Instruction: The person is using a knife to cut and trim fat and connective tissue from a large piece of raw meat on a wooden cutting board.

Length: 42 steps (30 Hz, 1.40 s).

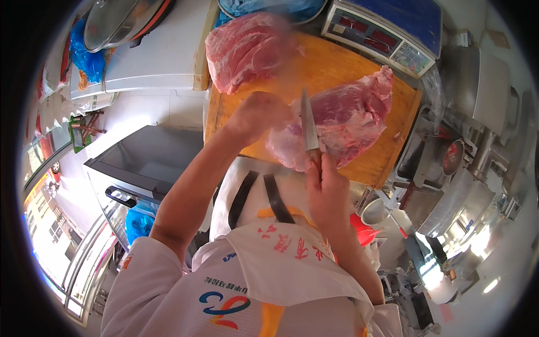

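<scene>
Right hand (328, 190): closed round knife (309, 123) handle, blade over the nearer meat piece (349, 121) on wooden board (405, 109). Left hand (261, 113): by the meat's left end; fingers blurred, grip cannot be told. Advisable: light strokes, left fingers clear.

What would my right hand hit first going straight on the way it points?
Probably the nearer piece of raw meat, beneath the knife; how high your right hand sits is unclear.
</scene>
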Motion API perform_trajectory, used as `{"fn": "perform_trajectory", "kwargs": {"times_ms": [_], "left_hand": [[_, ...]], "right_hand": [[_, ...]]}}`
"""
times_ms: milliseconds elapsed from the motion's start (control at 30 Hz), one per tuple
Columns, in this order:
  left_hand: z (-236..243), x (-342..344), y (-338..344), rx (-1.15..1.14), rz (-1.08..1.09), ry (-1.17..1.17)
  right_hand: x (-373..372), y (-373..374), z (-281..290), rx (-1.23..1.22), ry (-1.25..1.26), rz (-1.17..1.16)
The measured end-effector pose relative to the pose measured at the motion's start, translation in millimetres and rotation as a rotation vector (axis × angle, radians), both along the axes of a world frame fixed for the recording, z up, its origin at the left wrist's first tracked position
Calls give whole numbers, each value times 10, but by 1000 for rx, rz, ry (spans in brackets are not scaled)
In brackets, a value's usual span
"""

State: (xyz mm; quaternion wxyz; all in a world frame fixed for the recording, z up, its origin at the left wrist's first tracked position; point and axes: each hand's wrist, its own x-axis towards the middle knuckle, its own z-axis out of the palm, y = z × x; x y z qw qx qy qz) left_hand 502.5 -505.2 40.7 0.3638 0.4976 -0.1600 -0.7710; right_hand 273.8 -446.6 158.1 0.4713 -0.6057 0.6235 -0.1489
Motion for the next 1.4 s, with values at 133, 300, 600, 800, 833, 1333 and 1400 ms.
{"fn": "perform_trajectory", "kwargs": {"times_ms": [133,300,600,800,833,1333,1400], "left_hand": [[68,20,19,74,83,62],[-170,113,72,78,123,221],[-142,200,78,155,258,331],[-103,143,65,178,358,419],[-126,141,82,177,383,448],[-73,185,75,227,463,489],[-77,206,101,229,463,450]], "right_hand": [[92,218,207,47,65,7],[249,23,204,114,114,16],[312,29,631,324,151,-85],[388,32,232,136,190,-3],[400,64,239,95,220,52],[486,198,409,314,290,79],[480,329,569,327,209,9]]}}
